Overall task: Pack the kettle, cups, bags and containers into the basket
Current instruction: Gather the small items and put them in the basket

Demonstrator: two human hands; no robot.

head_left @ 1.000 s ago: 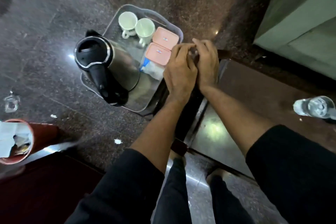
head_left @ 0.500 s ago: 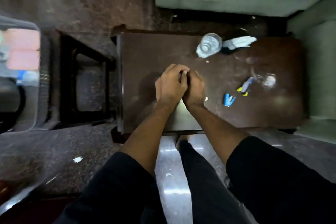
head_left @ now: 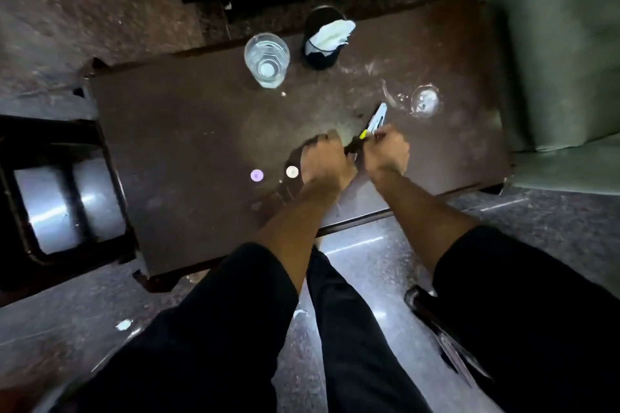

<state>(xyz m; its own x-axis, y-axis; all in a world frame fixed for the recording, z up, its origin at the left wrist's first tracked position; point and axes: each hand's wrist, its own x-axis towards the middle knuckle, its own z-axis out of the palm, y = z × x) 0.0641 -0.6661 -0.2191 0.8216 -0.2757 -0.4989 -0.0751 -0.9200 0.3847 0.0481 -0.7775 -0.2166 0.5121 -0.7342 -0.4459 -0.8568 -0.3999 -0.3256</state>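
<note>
Over the dark table (head_left: 188, 144), our right hand (head_left: 385, 151) pinches a pale sachet (head_left: 378, 118) with a yellow end; our left hand (head_left: 327, 161) curls on the tabletop, its grasp indistinct. Beyond stand a glass (head_left: 266, 59) and a dark cup (head_left: 320, 40) holding tissue. Kettle and basket lie outside view.
</note>
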